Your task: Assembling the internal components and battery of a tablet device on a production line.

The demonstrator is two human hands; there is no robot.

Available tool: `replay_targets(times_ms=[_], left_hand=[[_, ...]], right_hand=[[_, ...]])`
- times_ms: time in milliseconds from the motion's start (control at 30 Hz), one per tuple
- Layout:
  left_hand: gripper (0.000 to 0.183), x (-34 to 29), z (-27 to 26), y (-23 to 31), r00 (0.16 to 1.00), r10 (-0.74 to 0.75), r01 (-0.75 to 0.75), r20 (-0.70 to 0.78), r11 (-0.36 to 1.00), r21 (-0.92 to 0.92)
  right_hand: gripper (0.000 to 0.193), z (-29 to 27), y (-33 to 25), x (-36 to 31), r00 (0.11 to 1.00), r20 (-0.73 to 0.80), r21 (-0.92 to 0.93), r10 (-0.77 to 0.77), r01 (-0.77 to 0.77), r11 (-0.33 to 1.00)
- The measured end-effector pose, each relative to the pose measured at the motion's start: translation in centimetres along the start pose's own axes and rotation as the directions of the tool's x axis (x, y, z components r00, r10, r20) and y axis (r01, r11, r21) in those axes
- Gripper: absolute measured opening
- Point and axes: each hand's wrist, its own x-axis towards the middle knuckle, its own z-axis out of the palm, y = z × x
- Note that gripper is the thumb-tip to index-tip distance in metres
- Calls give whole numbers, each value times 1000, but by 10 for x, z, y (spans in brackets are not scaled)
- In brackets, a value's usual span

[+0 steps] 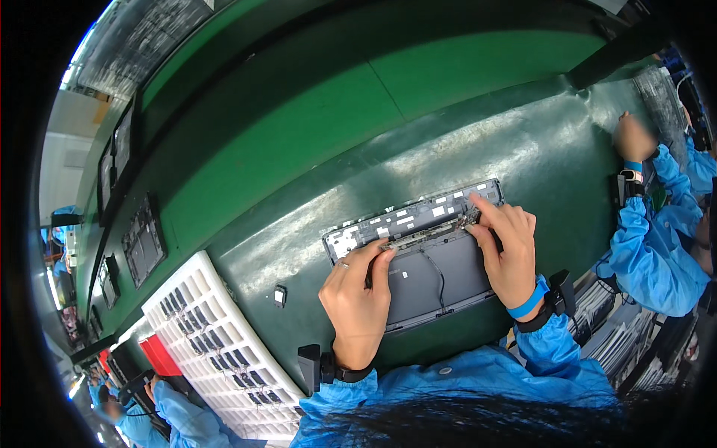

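Two hands meet over a dark grey laptop housing [409, 282], which lies on the green table [556, 168] close to its near edge, turned slightly askew. Between them runs a narrow strip-shaped part [426, 237], lying across the housing's width; whether it touches the housing beneath cannot be told. The left hand [355, 287] pinches the strip's left end between thumb and fingertips, the gap narrow. The right hand [509, 243] holds the right end, thumb below and forefinger above, set a little wider. A thin black cable [441, 282] curves down the housing's inner face, and white labels dot its far section. Left of the housing, well apart, a small black piece [280, 296] sits on the table. Nearer the table's near edge, farther left, stands a white compartment tray [196, 285] with rows of small black components [200, 343].
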Motion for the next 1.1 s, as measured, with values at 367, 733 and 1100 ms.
replay_targets(times_ms=[367,733,1100], left_hand=[[35,7,-4,11,998,54,-54,16,997,52],[36,21,-15,6,978,-61,69,200,997,-33],[37,22,-20,14,977,-83,82,198,997,13]], right_hand=[[50,-9,3,15,994,101,58,-52,46,997],[44,-14,7,24,978,207,142,0,-30,989],[44,-18,2,23,972,234,170,1,-42,985]])
